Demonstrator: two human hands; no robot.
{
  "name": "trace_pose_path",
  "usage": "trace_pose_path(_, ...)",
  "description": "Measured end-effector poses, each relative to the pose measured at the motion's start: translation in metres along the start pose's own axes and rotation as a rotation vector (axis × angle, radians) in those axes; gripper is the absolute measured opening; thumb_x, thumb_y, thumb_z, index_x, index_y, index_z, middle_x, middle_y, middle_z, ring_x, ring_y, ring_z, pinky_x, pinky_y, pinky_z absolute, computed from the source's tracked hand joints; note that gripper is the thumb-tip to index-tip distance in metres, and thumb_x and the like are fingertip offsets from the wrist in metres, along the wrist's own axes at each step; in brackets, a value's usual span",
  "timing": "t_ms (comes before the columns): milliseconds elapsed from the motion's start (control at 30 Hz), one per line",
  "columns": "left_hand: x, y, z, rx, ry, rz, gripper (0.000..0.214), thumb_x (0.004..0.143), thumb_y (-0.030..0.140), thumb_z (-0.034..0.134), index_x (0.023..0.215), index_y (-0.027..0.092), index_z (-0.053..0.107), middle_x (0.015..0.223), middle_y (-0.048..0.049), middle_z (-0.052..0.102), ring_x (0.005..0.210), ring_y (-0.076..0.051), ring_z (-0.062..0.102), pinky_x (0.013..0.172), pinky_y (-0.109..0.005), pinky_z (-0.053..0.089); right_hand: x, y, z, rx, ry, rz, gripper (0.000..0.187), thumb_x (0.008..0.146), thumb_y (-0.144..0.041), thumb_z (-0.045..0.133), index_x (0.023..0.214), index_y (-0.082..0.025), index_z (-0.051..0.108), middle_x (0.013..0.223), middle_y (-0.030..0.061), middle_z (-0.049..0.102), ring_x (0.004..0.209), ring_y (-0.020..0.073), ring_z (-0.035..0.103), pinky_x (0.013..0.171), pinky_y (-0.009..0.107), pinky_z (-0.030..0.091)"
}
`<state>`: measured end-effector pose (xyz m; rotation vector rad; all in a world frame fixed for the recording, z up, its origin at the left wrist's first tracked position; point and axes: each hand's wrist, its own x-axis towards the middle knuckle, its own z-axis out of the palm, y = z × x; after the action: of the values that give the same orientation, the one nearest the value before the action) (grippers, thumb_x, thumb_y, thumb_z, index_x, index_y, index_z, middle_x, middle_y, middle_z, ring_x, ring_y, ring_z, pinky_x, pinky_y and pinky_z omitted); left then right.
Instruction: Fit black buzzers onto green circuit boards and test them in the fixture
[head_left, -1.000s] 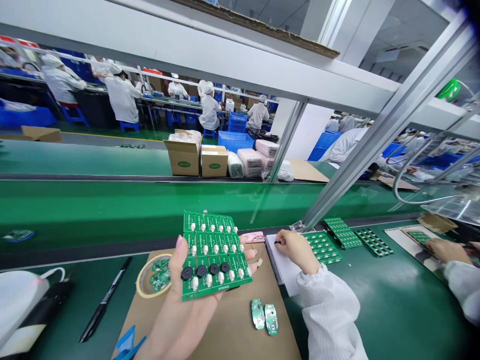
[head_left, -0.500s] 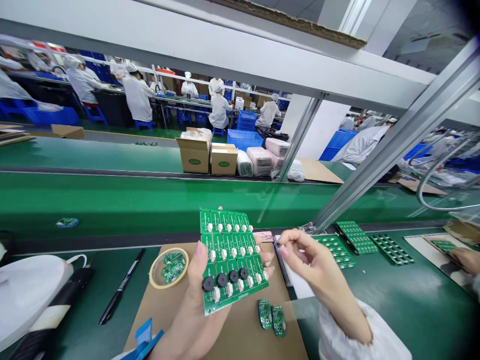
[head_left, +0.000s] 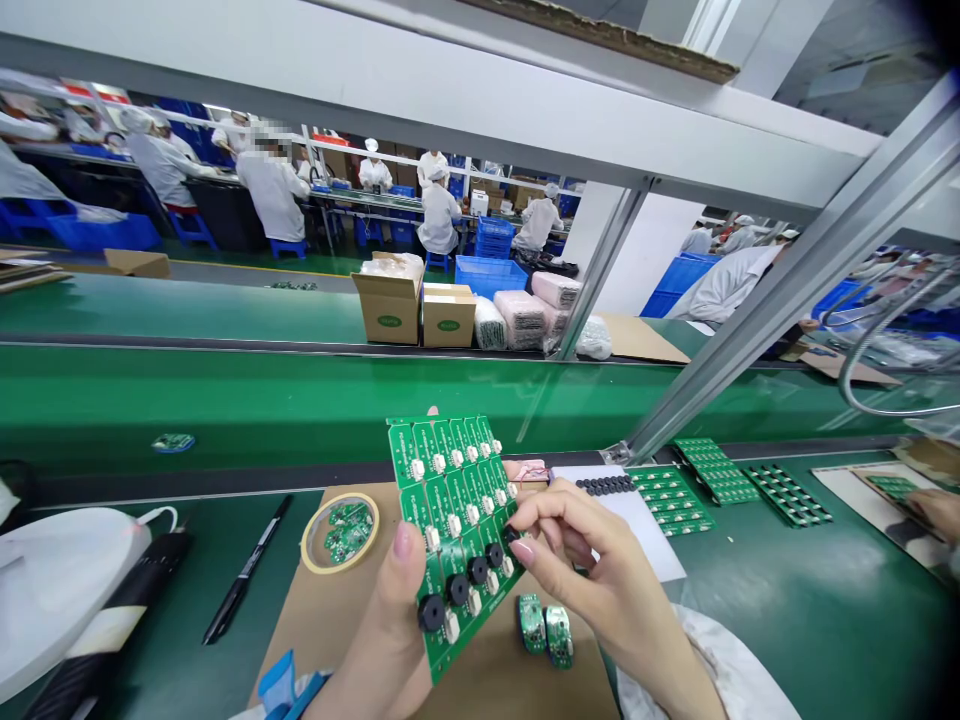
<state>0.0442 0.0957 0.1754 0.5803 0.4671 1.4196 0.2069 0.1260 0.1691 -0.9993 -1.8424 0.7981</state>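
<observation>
In the head view, the left hand (head_left: 373, 650) cups a green circuit-board panel (head_left: 450, 480) from beneath, thumb over its edge, tilting it above a cardboard mat (head_left: 487, 660). The right hand (head_left: 600, 570) is nearly closed, fingertips pinching a black buzzer (head_left: 511, 534) at the panel, beside a row of seated buzzers (head_left: 457, 588). The panel looks light and stiff but brittle along its scored joints, best held by the edges, clear of the white connectors (head_left: 453, 626); loose buzzers (head_left: 606, 485) lie on white paper (head_left: 645, 520) to the right

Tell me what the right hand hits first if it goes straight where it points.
The right hand would meet the green circuit-board panel held in the left hand first, at its black round buzzers, though depth is hard to judge.
</observation>
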Motion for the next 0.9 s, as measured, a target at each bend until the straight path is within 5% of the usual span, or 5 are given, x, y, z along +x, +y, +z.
trace_pose_path(433,0.008,-0.004,-0.008,0.026,-0.086,0.002,0.049,0.087,0.054,0.060,0.124,0.023,0.065,0.122,-0.0073,0.070,0.130,-0.034,0.051,0.114,-0.048,0.037,0.001,0.001,-0.001,-0.041,-0.004,-0.081,0.006,0.091,-0.026,0.062,0.093,-0.023,0.068,0.071,-0.0025,0.050,0.064,0.0115,0.050,0.060,0.023,0.043)
trace_pose_path(667,0.005,0.005,0.001,-0.023,-0.022,-0.077,0.037,0.095,0.044,0.051,0.118,0.021,0.068,0.117,-0.0071,0.072,0.125,-0.030,0.056,0.113,-0.045,0.037,-0.007,-0.003,-0.006,-0.201,-0.015,-0.201,0.012,0.093,-0.017,0.060,0.097,-0.026,0.066,0.085,0.0002,0.060,0.090,0.0152,0.059,0.078,0.026,0.048)
trace_pose_path(900,0.010,0.003,-0.002,-0.129,-0.099,-0.251,0.044,0.094,0.052,0.049,0.116,0.020,0.069,0.114,-0.0080,0.073,0.121,-0.031,0.059,0.111,-0.048,0.038,-0.010,-0.006,-0.012,-0.224,-0.052,-0.208,0.013,0.094,-0.018,0.060,0.099,-0.028,0.067,0.085,-0.0003,0.056,0.079,0.0125,0.059,0.066,0.024,0.048)
